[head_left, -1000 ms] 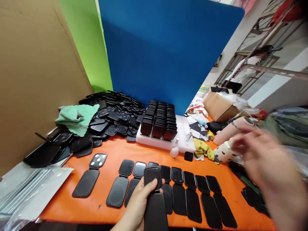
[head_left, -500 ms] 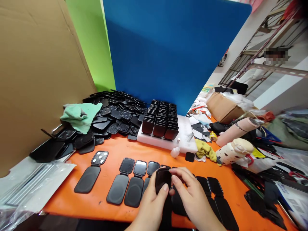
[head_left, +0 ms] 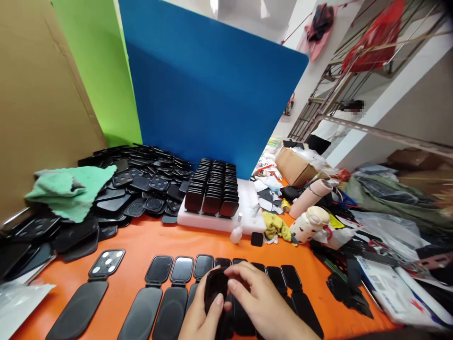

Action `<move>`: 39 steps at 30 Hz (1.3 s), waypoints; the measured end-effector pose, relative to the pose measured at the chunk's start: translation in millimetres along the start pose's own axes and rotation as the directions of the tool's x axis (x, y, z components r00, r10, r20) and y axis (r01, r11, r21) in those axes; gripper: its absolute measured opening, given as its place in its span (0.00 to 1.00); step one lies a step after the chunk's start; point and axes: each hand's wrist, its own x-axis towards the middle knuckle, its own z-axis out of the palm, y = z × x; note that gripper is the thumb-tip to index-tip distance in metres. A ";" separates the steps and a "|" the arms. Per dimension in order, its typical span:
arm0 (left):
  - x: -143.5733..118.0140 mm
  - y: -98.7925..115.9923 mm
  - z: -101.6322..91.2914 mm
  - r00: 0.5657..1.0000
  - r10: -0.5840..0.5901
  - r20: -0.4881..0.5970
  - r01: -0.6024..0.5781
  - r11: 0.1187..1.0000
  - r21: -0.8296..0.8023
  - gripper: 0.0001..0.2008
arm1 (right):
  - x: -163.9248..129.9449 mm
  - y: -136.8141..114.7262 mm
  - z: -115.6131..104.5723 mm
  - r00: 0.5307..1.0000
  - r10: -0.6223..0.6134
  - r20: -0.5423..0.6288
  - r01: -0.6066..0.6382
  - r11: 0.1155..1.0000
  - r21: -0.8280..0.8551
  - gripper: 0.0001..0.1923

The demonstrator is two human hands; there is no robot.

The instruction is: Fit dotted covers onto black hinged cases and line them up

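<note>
Low over the table, my left hand (head_left: 201,311) is closed around a glossy black hinged pad (head_left: 215,285), its thumb lying across the face. My right hand (head_left: 253,295) grips the same pad's right edge between fingertips and thumb. Much of the pad is hidden by my fingers. Beneath and beside my hands, several similar pads lie unfolded in a row, among them one hinged pad (head_left: 139,314) on the left. Farther left, an unfolded pad with white dots (head_left: 108,262) lies apart from the row.
A white foam block (head_left: 244,222) bears rows of upright black plates (head_left: 212,189). Behind it stands a blue panel (head_left: 212,104). A heap of black parts (head_left: 148,174) and a green cloth (head_left: 76,189) occupy the left. To the right are a yellow cloth (head_left: 278,225) and bottles (head_left: 309,224).
The whole view has turned to the right, so things on the table appear farther left. Both hands keep their hold on the black pad, with little change in grip.
</note>
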 end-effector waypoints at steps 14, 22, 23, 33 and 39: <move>-3.6 20.6 -0.6 0.962 -0.213 0.170 0.252 0.934 -0.254 0.19 | 37.4 -43.6 -189.7 0.724 -0.089 -0.684 0.210 0.973 0.097 0.20; -11.6 27.8 0.1 0.952 -0.208 0.226 0.281 0.886 -0.368 0.25 | 0.7 10.1 2.3 0.993 0.106 0.054 -0.117 0.947 0.300 0.16; -12.0 27.3 0.1 0.954 -0.195 0.227 0.267 0.896 -0.354 0.25 | -0.4 13.5 9.2 0.992 0.112 0.056 -0.124 0.935 0.331 0.16; -9.1 9.1 5.2 0.992 0.089 0.093 -0.083 0.994 -0.069 0.24 | -6.7 11.6 20.0 0.985 -0.062 -0.161 0.056 0.997 -0.045 0.11; -8.7 -4.0 -2.2 0.983 0.177 0.052 -0.184 0.970 0.160 0.16 | -7.3 8.1 20.5 0.995 -0.024 -0.096 0.020 0.999 -0.049 0.09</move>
